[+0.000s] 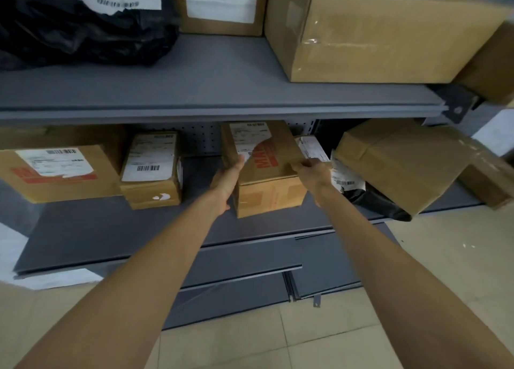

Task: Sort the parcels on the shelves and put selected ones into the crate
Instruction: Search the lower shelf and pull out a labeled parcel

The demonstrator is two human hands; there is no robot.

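A brown cardboard parcel (pixel 267 171) with a white label and red print stands on the lower grey shelf (pixel 111 229), in the middle. My left hand (pixel 226 181) presses flat against its left side. My right hand (pixel 313 174) grips its right top edge. Both hands hold the parcel between them. No crate is in view.
Left on the lower shelf sit a small labelled box (pixel 151 171) and a wider labelled box (pixel 58 174). A tilted carton (pixel 400 163) leans at the right over a black bag (pixel 375 202). The upper shelf (pixel 217 90) carries a black bag (pixel 83 24) and a large carton (pixel 375 32). Tiled floor lies below.
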